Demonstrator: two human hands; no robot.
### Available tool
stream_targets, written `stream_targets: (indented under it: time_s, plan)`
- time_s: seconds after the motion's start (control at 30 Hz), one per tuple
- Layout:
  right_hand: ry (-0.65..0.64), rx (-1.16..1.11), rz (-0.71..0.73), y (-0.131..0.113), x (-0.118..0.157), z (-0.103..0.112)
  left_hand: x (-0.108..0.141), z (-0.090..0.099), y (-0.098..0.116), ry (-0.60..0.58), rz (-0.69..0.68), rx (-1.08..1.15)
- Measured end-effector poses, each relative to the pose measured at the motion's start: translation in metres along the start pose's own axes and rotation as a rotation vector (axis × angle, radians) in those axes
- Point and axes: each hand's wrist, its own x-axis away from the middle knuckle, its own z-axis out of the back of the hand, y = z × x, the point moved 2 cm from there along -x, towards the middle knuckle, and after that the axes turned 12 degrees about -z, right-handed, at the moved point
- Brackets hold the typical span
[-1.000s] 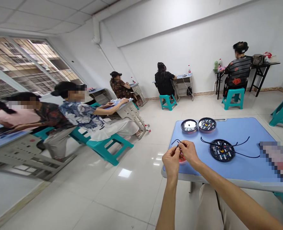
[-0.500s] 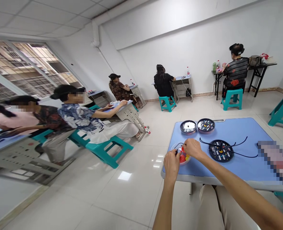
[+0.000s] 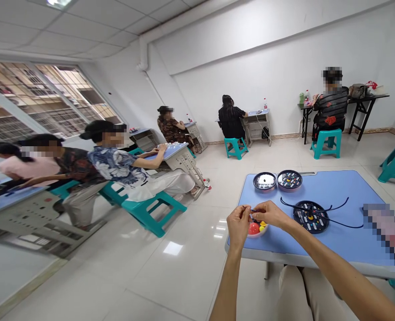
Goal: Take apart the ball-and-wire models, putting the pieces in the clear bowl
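Observation:
My left hand [image 3: 238, 225] and my right hand [image 3: 271, 214] meet above the near left of a blue table, pinching a thin dark cord [image 3: 253, 210] between their fingertips. Just beneath them sits a small round dish [image 3: 259, 232] holding a red bead [image 3: 253, 228] and yellow beads. To the right, a round black disc [image 3: 310, 217] with numbered-looking labels lies flat, with black cords trailing from its centre. Two round tins stand at the table's far edge: one silver-lined [image 3: 265, 181], one holding a dark disc [image 3: 289, 180].
The blue table [image 3: 346, 238] ends at a grey front edge just past my forearms. A pixelated object [image 3: 384, 232] lies at its right end. Several co-workers sit at desks on teal stools along the left and far walls.
The view has tilted slightly, lowering the room in the picture. My hands have shifted up and right of the dish, which shows more fully, and still pinch the cord.

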Motion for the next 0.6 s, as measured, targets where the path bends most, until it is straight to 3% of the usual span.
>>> stream_targets:
  time_s: [0.2,0.37,0.47,0.6]
  plan:
    - [0.232,0.008,0.155,-0.001,0.007,-0.006,0.001,0.006,0.007,0.0,0.018,-0.006]
    - [0.425,0.309,0.302,-0.006,0.015,-0.019,-0.001,0.009,0.005,-0.009,0.018,-0.048]
    - [0.481,0.449,0.39,-0.004,0.023,-0.027,-0.004,0.011,0.006,-0.004,0.072,-0.099]
    - [0.538,0.621,0.421,0.003,0.032,-0.026,-0.004,0.011,0.018,-0.041,0.006,-0.279]
